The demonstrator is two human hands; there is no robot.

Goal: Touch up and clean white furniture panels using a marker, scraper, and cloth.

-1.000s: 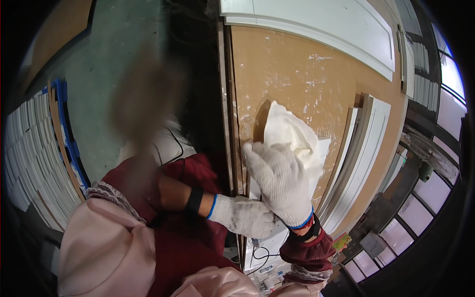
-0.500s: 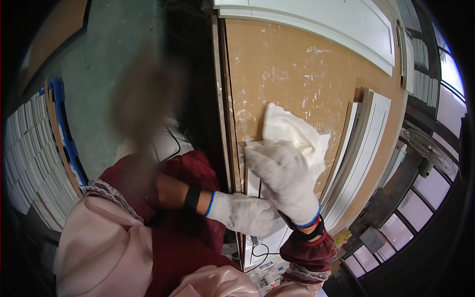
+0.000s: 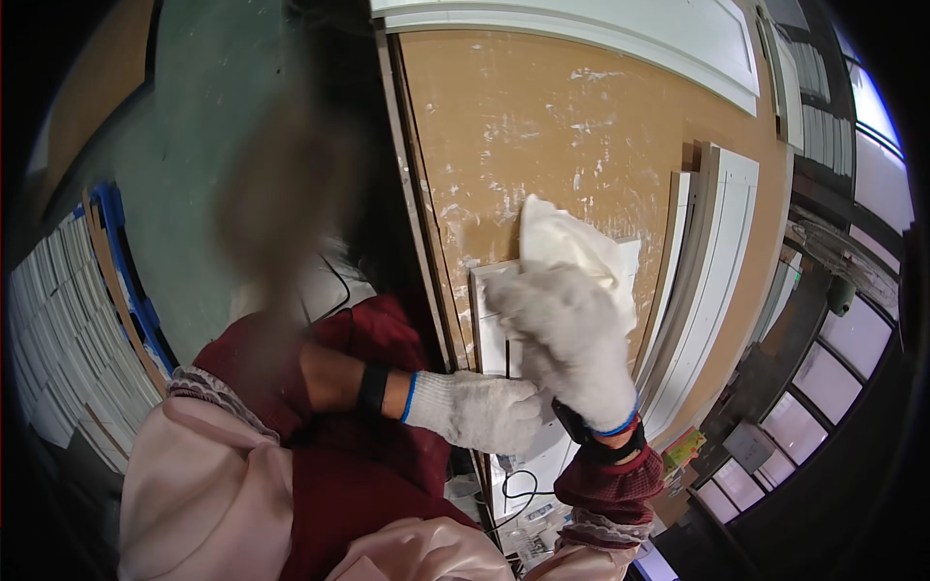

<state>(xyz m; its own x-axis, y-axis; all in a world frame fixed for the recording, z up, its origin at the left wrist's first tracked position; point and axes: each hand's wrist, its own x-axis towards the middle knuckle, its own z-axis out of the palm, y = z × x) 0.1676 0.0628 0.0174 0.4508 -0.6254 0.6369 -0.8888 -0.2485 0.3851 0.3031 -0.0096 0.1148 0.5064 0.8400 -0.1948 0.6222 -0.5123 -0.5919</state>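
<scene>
A white cloth (image 3: 572,242) is bunched under my right hand (image 3: 567,329), which wears a white knitted glove with a blue cuff. The fingers close over the cloth on a white panel (image 3: 492,334) with a dark groove. My left hand (image 3: 484,412), gloved the same way, lies lower on the panel, near the table's left edge. Its fingers are curled, and what is under them, if anything, is hidden. Both gloves are close together, and the right forearm covers part of the panel.
The brown tabletop (image 3: 542,116) is marked with white paint. Narrow white boards (image 3: 712,252) lie on its right side, and a long white panel (image 3: 601,24) lies at the far end. A dark cable (image 3: 523,484) loops at the near end. Stacked white boards (image 3: 73,329) stand at left.
My right hand and the cloth have shifted slightly across the panel, uncovering more of its upper left corner. The left hand stays on the panel. The whole view has tilted a little.
</scene>
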